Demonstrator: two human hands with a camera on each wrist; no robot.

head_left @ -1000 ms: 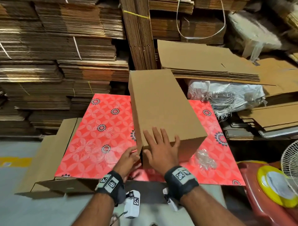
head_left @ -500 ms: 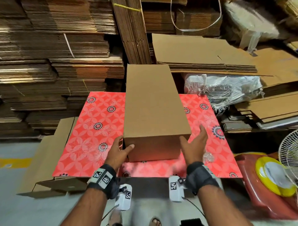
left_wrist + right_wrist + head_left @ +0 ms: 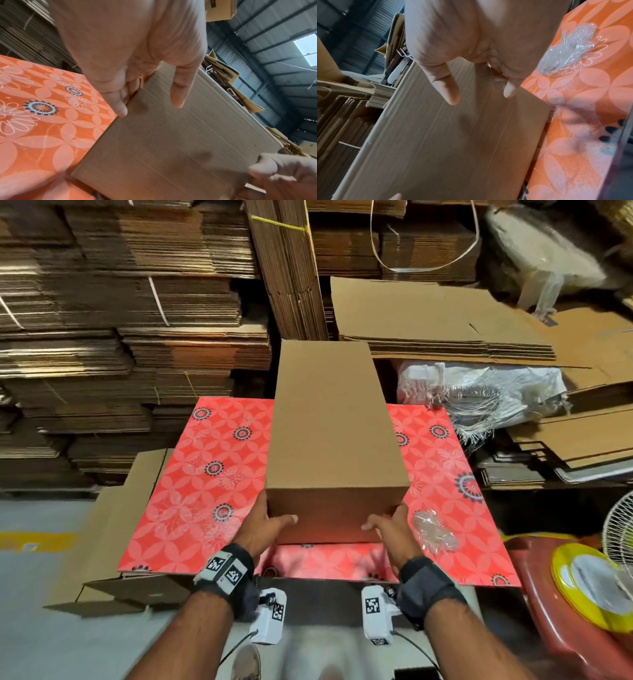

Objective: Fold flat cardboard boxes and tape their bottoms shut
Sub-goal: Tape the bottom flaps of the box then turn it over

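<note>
A plain brown cardboard box (image 3: 332, 422), folded into shape, lies lengthwise on the red flower-patterned table (image 3: 212, 474). Its far end reaches past the table's back edge. My left hand (image 3: 270, 525) grips the near left corner, with the thumb on the near face and the fingers round the side. My right hand (image 3: 390, 525) holds the near right corner the same way. The left wrist view shows my left hand (image 3: 149, 106) clamped on the box (image 3: 171, 142), and the right hand (image 3: 278, 170) at the far corner. In the right wrist view my right hand (image 3: 481, 94) pinches the box (image 3: 445, 142).
A crumpled wad of clear tape (image 3: 435, 529) lies on the table right of my right hand. A yellow tape roll (image 3: 592, 583) sits on a red stool (image 3: 548, 628) beside a fan (image 3: 620, 535). Flat cartons (image 3: 438, 320) are stacked behind, and a flat carton (image 3: 113, 539) lies at the left.
The box has turned from skewed to straight along the table. My right hand left the box top and went to the right corner; both hands now grip the near end.
</note>
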